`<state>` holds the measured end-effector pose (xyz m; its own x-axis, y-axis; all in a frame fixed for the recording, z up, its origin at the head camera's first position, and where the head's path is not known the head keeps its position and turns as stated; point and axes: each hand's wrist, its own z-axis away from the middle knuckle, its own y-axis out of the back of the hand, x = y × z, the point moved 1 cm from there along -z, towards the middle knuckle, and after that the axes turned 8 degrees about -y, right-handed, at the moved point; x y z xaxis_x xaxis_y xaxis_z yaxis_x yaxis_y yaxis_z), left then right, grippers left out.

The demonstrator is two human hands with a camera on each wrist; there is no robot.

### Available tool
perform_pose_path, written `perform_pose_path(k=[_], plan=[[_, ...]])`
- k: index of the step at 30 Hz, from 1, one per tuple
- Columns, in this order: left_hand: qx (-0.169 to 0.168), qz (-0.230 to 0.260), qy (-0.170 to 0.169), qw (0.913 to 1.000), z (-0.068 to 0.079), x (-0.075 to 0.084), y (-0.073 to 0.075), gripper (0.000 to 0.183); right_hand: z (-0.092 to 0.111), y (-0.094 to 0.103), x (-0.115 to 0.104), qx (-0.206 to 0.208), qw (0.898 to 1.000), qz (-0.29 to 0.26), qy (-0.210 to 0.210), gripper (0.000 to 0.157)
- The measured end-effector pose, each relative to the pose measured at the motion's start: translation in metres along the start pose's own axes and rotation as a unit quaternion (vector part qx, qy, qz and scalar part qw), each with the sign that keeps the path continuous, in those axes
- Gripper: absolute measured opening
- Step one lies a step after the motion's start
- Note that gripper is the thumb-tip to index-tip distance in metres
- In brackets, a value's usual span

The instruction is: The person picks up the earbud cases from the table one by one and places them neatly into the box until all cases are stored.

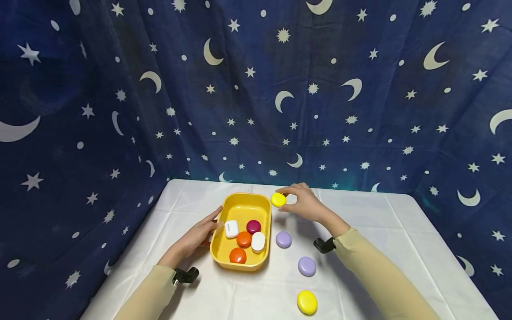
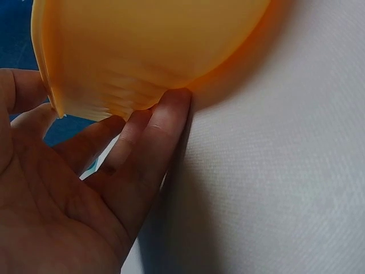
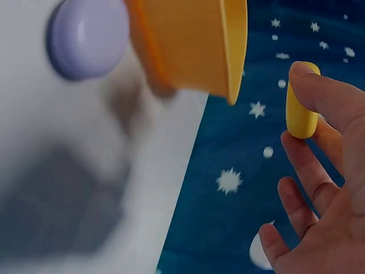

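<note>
My right hand (image 1: 302, 202) pinches a glossy yellow pebble-shaped piece (image 1: 278, 200) between thumb and fingers, just outside the right rim of a yellow plastic box (image 1: 226, 260). The right wrist view shows the piece (image 3: 302, 108) edge-on, the other fingers spread loosely. At the box's left wall, my left hand (image 1: 198, 235) holds the side, its fingertips on the outer wall (image 2: 142, 45) and a digit at the rim. Inside the box lie two orange pieces (image 1: 238, 255), a dark red one (image 1: 254, 226), a white one (image 1: 258, 242) and a small white case (image 1: 231, 229).
Right of the box, two lilac pieces (image 1: 283, 239) and another yellow piece (image 1: 307, 302) lie spaced out on the white-covered table (image 1: 360, 222). A dark blue curtain (image 1: 256, 111) with moons and stars stands behind the table and at its sides.
</note>
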<state>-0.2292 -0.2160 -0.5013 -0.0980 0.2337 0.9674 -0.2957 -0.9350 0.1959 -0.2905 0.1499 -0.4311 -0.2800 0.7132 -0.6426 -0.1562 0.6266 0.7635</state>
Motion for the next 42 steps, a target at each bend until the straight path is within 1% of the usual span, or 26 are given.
perform_pose_path(k=[5, 10, 17, 21, 24, 28, 39, 42], plan=[[0.0, -0.004, 0.005, 1.0, -0.001, 0.0, 0.0, 0.064, -0.01, -0.011, -0.021, -0.019, 1.0, 0.009, 0.005, 0.055], [-0.002, -0.005, 0.006, 1.0, 0.0, 0.001, 0.0, 0.064, -0.018, -0.023, -0.038, -0.034, 0.999, 0.024, 0.01, 0.054], [-0.002, -0.008, 0.005, 1.0, -0.001, 0.002, 0.0, 0.062, -0.027, -0.04, -0.057, -0.055, 0.995, 0.076, 0.038, 0.054], [0.0, -0.005, 0.007, 1.0, -0.001, 0.003, 0.0, 0.061, -0.033, -0.054, -0.061, -0.066, 0.988, 0.124, 0.062, 0.053], [-0.003, -0.004, 0.005, 1.0, -0.001, 0.003, 0.0, 0.062, -0.036, -0.062, -0.064, -0.077, 0.984, 0.146, 0.065, 0.053], [-0.004, -0.002, 0.003, 1.0, -0.001, 0.004, -0.001, 0.063, -0.039, -0.068, -0.068, -0.091, 0.983, 0.153, 0.053, 0.053], [-0.003, 0.011, 0.0, 0.9999, -0.001, 0.003, -0.001, 0.063, -0.045, -0.081, -0.07, -0.097, 0.976, 0.188, 0.049, 0.053], [-0.002, 0.013, 0.0, 0.9999, -0.001, 0.002, 0.0, 0.063, -0.046, -0.083, -0.07, -0.102, 0.975, 0.191, 0.046, 0.057]])
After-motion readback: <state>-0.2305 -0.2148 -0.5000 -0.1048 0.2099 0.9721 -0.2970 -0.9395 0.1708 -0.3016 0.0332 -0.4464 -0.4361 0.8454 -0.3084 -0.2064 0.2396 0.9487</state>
